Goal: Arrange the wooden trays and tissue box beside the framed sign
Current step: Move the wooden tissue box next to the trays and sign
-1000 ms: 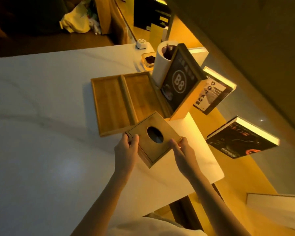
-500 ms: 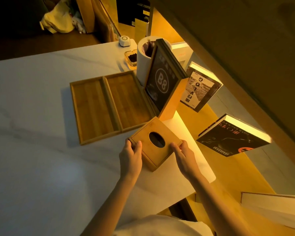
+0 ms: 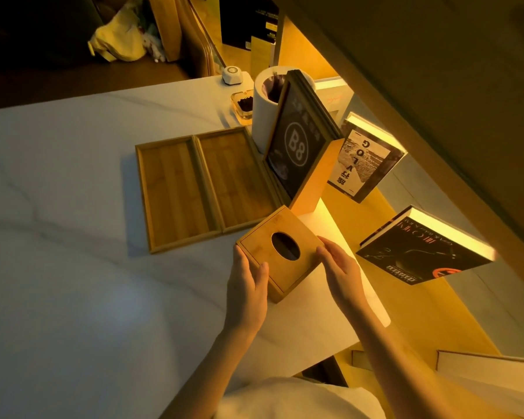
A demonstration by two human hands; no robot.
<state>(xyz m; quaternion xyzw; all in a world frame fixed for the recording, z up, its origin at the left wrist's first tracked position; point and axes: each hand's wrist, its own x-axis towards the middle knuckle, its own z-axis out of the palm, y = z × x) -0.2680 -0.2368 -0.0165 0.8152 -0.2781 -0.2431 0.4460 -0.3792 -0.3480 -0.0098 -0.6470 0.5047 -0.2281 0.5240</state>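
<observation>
A wooden tissue box (image 3: 282, 234) with an oval hole in its lid rests on the white marble table (image 3: 73, 267), turned at an angle. My left hand (image 3: 247, 285) grips its near left corner and my right hand (image 3: 339, 270) presses against its right side. Two shallow wooden trays, the left one (image 3: 173, 192) and the right one (image 3: 233, 176), lie side by side just beyond the box. The framed sign (image 3: 297, 146), black with "B8" on it, stands tilted at the right tray's far right edge.
Behind the sign stand a white cylinder (image 3: 263, 116), a small glass dish (image 3: 244, 104) and a white gadget (image 3: 232, 75). Books (image 3: 366, 155) (image 3: 421, 246) stand on the lit wooden ledge to the right. The table edge runs close to my right hand.
The box has slid a little to the right and toward the sign's base between my hands. The trays and the sign have stayed in place.
</observation>
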